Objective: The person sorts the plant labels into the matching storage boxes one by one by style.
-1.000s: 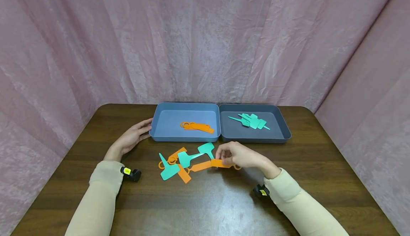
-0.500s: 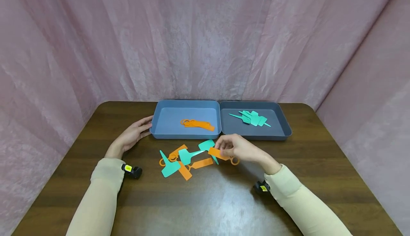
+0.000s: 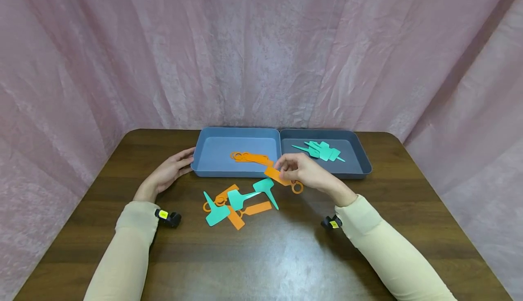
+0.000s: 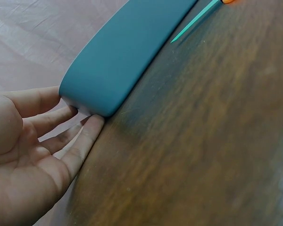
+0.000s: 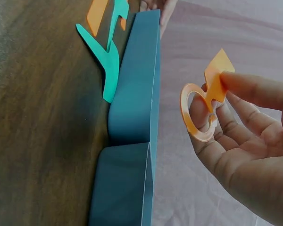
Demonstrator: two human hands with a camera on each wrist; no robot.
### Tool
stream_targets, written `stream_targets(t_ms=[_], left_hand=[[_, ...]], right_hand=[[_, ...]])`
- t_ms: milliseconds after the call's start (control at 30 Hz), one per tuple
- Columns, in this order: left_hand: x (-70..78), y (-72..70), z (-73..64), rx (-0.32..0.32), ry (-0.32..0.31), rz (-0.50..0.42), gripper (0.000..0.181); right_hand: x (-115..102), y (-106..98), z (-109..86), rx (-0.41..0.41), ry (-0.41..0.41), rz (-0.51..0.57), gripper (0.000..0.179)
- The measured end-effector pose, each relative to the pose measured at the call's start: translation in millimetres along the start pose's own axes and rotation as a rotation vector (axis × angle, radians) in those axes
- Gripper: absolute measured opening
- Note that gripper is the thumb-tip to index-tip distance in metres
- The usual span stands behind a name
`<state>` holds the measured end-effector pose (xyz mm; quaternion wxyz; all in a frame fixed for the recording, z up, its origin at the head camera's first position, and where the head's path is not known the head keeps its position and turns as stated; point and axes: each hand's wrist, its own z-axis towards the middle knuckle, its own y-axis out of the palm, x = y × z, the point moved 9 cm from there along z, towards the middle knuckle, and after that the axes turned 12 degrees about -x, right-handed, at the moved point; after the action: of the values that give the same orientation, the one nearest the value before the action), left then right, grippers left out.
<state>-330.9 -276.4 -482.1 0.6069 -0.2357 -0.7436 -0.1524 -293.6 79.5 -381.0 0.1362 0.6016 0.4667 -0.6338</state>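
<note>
Right hand [image 3: 306, 170] pinches an orange ring-ended tag [image 3: 274, 174], held up near the front right corner of the blue tray [image 3: 229, 173]. Left hand [image 3: 168, 175], fingers extended, touches that tray's left end. Orange tags [image 3: 251, 158] inside; teal T-shaped labels [image 3: 325, 152] in dark grey tray [image 3: 352, 168]; both kinds jumbled on worktop [image 3: 204, 264].
</note>
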Motion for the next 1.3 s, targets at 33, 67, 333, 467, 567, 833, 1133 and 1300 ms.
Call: stream_targets(t_ms=[33, 67, 333, 467, 567, 833, 1133, 1300], left_hand=[[-0.6, 0.3, 0.4, 0.0, 0.0, 0.002, 0.062], [-1.0, 0.5, 0.5, -0.002, 0.001, 0.001, 0.062], [-3.9, -1.3, 1.1, -0.005, 0.005, 0.012, 0.062], [-6.7, -2.7, 0.4, -0.006, 0.006, 0.019, 0.063], [-8.6, -2.7, -0.8, -0.009, 0.007, 0.015, 0.063], [-7.2, -4.3, -4.4, -0.004, 0.015, -0.003, 0.063], [-4.4, -1.3, -4.7, -0.012, 0.01, -0.009, 0.063], [-5.7, -2.6, -4.2, -0.012, 0.014, -0.006, 0.062]], right_hand=[[0, -1, 0.9, 0.0, 0.004, 0.003, 0.015], [0, -1, 2.2, 0.0, 0.004, 0.002, 0.014], [-9, -10, 14.0, -0.001, 0.012, -0.011, 0.017], [-15, -15, 24.5, -0.004, 0.014, -0.046, 0.018], [-20, -18, 34.3, -0.001, 0.012, -0.086, 0.018], [-36, -26, 63.1, 0.029, 0.052, -0.145, 0.021], [-44, -31, 87.8, 0.04, 0.08, -0.191, 0.021], [-43, -32, 98.4, 0.047, 0.1, -0.204, 0.02]])
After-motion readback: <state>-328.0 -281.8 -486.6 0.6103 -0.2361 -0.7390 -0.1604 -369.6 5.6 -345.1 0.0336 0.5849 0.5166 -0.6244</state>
